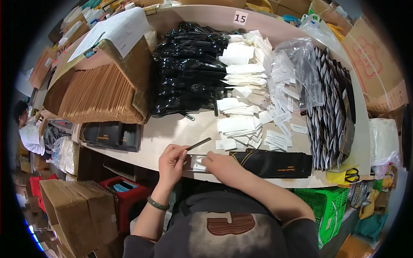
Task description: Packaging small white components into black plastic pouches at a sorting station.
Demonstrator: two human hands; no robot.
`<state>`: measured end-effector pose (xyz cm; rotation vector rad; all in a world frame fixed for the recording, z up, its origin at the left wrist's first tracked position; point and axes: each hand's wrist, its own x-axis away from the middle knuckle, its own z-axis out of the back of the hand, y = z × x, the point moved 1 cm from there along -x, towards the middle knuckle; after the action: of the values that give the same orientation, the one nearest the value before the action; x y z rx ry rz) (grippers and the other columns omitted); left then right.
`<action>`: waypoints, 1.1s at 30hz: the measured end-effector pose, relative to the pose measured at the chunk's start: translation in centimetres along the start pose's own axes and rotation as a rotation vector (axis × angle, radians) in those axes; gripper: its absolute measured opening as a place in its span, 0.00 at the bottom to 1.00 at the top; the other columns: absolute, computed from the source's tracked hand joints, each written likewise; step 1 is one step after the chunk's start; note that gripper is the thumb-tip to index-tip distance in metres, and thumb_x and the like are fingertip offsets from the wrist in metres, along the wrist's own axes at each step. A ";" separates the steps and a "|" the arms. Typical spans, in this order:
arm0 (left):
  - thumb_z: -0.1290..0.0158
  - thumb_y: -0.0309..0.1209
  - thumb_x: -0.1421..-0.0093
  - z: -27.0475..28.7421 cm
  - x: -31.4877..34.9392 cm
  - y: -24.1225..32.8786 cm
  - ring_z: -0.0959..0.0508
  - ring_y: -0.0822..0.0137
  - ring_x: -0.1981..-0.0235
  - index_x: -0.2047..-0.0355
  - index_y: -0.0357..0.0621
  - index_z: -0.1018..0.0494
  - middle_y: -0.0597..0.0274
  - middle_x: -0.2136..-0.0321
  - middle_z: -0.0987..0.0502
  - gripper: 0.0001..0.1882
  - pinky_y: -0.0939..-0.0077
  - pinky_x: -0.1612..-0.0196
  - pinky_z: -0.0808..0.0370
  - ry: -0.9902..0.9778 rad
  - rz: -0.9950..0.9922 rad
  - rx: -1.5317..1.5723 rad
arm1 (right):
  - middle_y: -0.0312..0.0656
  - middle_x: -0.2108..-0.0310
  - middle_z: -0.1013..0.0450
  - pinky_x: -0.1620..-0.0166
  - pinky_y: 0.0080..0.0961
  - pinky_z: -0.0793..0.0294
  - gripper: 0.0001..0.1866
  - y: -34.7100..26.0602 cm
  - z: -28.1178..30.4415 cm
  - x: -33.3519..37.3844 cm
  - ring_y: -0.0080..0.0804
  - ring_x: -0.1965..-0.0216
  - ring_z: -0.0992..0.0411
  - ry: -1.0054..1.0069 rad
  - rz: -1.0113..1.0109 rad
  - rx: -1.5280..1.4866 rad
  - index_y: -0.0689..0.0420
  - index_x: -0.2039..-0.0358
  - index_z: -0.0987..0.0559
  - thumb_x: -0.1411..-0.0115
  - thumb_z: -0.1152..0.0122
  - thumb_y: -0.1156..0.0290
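The clear sleeve (197,163) under the hands is hard to make out — its near edge is hidden by the right hand (219,164), which presses flat on it, fingers together. The left hand (172,160) pinches a thin dark stick (198,144), possibly a utensil handle, just above the sleeve's left end. A long black pouch (275,164) lies on the desk (180,129) touching the right hand's far side — black cutlery (187,69) and white paper packets (243,86) sit farther off.
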<state>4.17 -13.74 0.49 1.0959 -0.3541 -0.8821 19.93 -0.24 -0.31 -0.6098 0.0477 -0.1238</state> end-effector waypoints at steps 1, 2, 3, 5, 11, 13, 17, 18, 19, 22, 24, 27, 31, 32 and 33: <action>0.46 0.22 0.35 -0.1 0.0 0.0 0.28 0.69 0.72 0.58 0.37 0.22 0.61 0.73 0.26 0.07 0.78 0.66 0.30 -0.018 -0.002 0.014 | 0.45 0.66 0.29 0.58 0.41 0.24 0.13 -0.8 -0.3 -0.1 0.43 0.60 0.25 0.050 0.062 0.103 0.59 0.60 0.26 0.44 0.39 0.69; 0.45 0.22 0.35 -0.2 0.0 0.1 0.28 0.70 0.71 0.59 0.37 0.22 0.62 0.73 0.27 0.06 0.78 0.65 0.30 -0.036 -0.006 0.029 | 0.45 0.66 0.29 0.58 0.41 0.24 0.13 -0.9 0.1 0.1 0.43 0.60 0.25 0.048 0.062 0.105 0.59 0.60 0.26 0.44 0.39 0.69; 0.45 0.22 0.35 -0.3 0.0 0.1 0.28 0.70 0.71 0.59 0.37 0.22 0.62 0.73 0.27 0.06 0.78 0.65 0.30 -0.036 -0.006 0.032 | 0.44 0.65 0.28 0.58 0.42 0.26 0.16 -1.2 0.7 0.2 0.44 0.60 0.26 0.147 0.034 0.170 0.59 0.57 0.25 0.45 0.36 0.68; 0.44 0.22 0.37 0.2 0.3 -0.1 0.26 0.67 0.70 0.63 0.39 0.22 0.60 0.73 0.26 0.03 0.77 0.64 0.29 -0.023 0.030 0.083 | 0.44 0.62 0.26 0.55 0.40 0.28 0.23 -1.2 2.5 1.0 0.44 0.59 0.26 0.263 -0.037 0.130 0.59 0.52 0.24 0.47 0.31 0.66; 0.40 0.26 0.49 -2.7 -1.2 0.3 0.25 0.48 0.67 0.70 0.47 0.24 0.54 0.72 0.26 0.06 0.57 0.66 0.29 -0.356 -0.408 -0.380 | 0.48 0.51 0.25 0.49 0.44 0.29 0.21 2.4 1.5 4.8 0.49 0.50 0.27 0.365 0.236 0.210 0.58 0.51 0.24 0.46 0.35 0.70; 0.37 0.28 0.53 -1.3 -2.2 1.1 0.25 0.48 0.66 0.72 0.47 0.24 0.55 0.72 0.25 0.08 0.57 0.64 0.28 -0.331 -0.531 -0.442 | 0.50 0.39 0.32 0.37 0.50 0.36 0.26 2.5 -1.1 5.4 0.45 0.38 0.32 0.173 0.232 0.313 0.58 0.42 0.28 0.42 0.43 0.71; 0.40 0.22 0.47 9.8 -10.0 -4.4 0.23 0.52 0.69 0.74 0.41 0.26 0.53 0.72 0.23 0.05 0.62 0.64 0.25 0.244 -0.296 -0.345 | 0.49 0.39 0.32 0.36 0.45 0.36 0.25 3.2 -3.2 5.5 0.43 0.37 0.34 0.261 0.303 0.335 0.61 0.41 0.29 0.39 0.47 0.70; 0.39 0.24 0.50 10.5 -12.6 2.6 0.22 0.48 0.69 0.77 0.42 0.23 0.54 0.75 0.22 0.02 0.59 0.65 0.24 0.542 -0.413 -0.760 | 0.49 0.39 0.32 0.36 0.44 0.36 0.25 3.5 -3.0 6.0 0.44 0.37 0.34 0.288 0.256 0.286 0.63 0.41 0.29 0.39 0.49 0.69; 0.40 0.26 0.48 13.1 -14.1 1.4 0.21 0.46 0.68 0.76 0.41 0.23 0.51 0.74 0.22 0.04 0.58 0.64 0.24 0.517 -0.294 -0.892 | 0.50 0.40 0.31 0.37 0.40 0.34 0.24 2.6 -2.4 6.0 0.44 0.38 0.33 0.311 0.273 0.314 0.64 0.42 0.29 0.39 0.47 0.69; 0.40 0.29 0.46 17.3 -16.2 -0.5 0.21 0.42 0.66 0.73 0.39 0.24 0.46 0.71 0.21 0.07 0.55 0.62 0.23 0.277 -0.022 -1.018 | 0.51 0.41 0.31 0.38 0.40 0.34 0.23 2.0 -2.9 5.9 0.43 0.40 0.32 0.329 0.281 0.277 0.65 0.44 0.28 0.38 0.46 0.69; 0.41 0.31 0.46 18.5 -17.0 -1.2 0.20 0.41 0.64 0.71 0.38 0.24 0.43 0.68 0.21 0.08 0.53 0.61 0.23 0.059 0.140 -1.014 | 0.54 0.44 0.30 0.40 0.42 0.32 0.20 2.7 -3.3 5.8 0.48 0.42 0.30 0.339 0.310 0.244 0.67 0.48 0.26 0.39 0.44 0.70; 0.48 0.29 0.42 20.5 -16.8 -4.5 0.20 0.41 0.62 0.67 0.37 0.24 0.38 0.67 0.21 0.08 0.52 0.59 0.22 0.207 0.071 -1.137 | 0.54 0.47 0.29 0.44 0.47 0.29 0.22 2.6 -3.9 6.7 0.51 0.47 0.29 0.434 0.192 0.061 0.58 0.47 0.23 0.42 0.36 0.69; 0.50 0.32 0.32 18.6 -17.1 -0.8 0.22 0.53 0.68 0.62 0.38 0.26 0.51 0.72 0.24 0.09 0.65 0.66 0.27 0.546 -0.248 -0.603 | 0.59 0.45 0.31 0.40 0.52 0.32 0.22 3.3 1.6 8.3 0.61 0.44 0.32 0.387 0.137 0.122 0.49 0.50 0.19 0.47 0.33 0.72; 0.50 0.32 0.32 18.7 -14.2 -1.7 0.22 0.53 0.68 0.62 0.38 0.26 0.51 0.72 0.24 0.09 0.65 0.66 0.27 0.512 -0.203 -0.629 | 0.60 0.43 0.32 0.39 0.51 0.33 0.22 3.3 2.0 8.4 0.62 0.42 0.33 0.362 0.103 0.124 0.47 0.50 0.19 0.47 0.33 0.73; 0.50 0.31 0.31 17.6 -11.9 -2.6 0.25 0.63 0.68 0.63 0.38 0.26 0.59 0.71 0.25 0.09 0.72 0.65 0.29 0.469 -0.046 -0.111 | 0.60 0.41 0.34 0.37 0.50 0.34 0.23 3.6 2.4 8.4 0.62 0.40 0.35 0.334 0.079 0.107 0.47 0.49 0.19 0.48 0.33 0.73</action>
<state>-15.73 -15.96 7.99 1.1718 0.1088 -0.6504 28.81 2.92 -0.47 -0.4746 0.3859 -0.1502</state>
